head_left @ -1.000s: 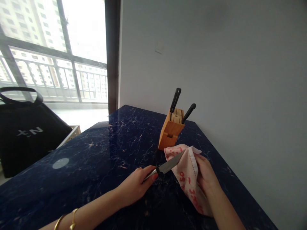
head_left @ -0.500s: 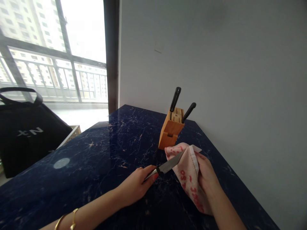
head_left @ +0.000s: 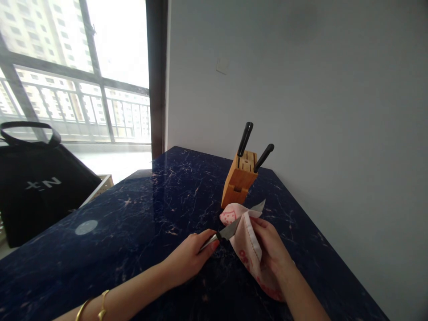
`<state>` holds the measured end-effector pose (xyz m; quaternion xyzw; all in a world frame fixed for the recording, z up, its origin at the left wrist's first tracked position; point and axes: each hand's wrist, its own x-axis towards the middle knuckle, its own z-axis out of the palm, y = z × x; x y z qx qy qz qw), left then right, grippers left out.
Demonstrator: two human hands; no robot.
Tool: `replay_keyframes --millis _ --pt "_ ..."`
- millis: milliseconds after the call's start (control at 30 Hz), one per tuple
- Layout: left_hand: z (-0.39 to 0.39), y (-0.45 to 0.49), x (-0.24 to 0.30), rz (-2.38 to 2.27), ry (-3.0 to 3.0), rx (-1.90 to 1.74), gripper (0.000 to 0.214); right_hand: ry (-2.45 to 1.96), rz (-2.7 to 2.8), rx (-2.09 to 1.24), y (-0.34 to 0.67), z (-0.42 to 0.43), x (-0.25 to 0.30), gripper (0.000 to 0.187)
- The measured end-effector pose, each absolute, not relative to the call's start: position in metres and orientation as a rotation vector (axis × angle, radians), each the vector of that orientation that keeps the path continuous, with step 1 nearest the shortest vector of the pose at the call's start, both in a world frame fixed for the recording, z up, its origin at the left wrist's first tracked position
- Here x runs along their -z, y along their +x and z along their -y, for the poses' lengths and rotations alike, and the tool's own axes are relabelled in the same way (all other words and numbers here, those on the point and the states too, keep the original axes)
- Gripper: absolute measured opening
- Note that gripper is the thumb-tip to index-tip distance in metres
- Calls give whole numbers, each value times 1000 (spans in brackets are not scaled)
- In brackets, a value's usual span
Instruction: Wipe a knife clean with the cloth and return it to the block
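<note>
My left hand (head_left: 195, 256) is closed round the handle of a knife (head_left: 229, 231), whose blade slants up and to the right. A pink and white cloth (head_left: 245, 249) with red print is folded over the middle of the blade. My right hand (head_left: 270, 245) grips this cloth, pinching it round the blade; the fingers behind the cloth are partly hidden. The blade's tip shows beyond the cloth. Just behind stands a wooden knife block (head_left: 239, 180), with two black-handled knives standing in its slots.
Everything rests over a dark blue marbled table (head_left: 180, 191), its right edge running near a grey wall (head_left: 321, 111). A black bag (head_left: 43, 187) stands at the left, beside a large window (head_left: 76, 84). A pale round spot (head_left: 86, 227) marks the tabletop.
My right hand and the cloth have slid along the blade toward the handle, down and to the left. More of the tip now shows. My left hand has barely moved.
</note>
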<state>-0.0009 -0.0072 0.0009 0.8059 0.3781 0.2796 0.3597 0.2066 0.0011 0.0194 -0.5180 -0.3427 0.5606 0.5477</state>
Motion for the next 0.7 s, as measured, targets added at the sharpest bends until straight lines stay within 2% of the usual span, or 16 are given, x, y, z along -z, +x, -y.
replay_keyframes --millis 400,700 --pt "6 0 -4 -989 2087 -750 31 -1276 895 -1409 182 4 -14 32" --pt "11 0 -3 -985 2103 -707 33 -1184 795 -1237 215 -2 -24 26"
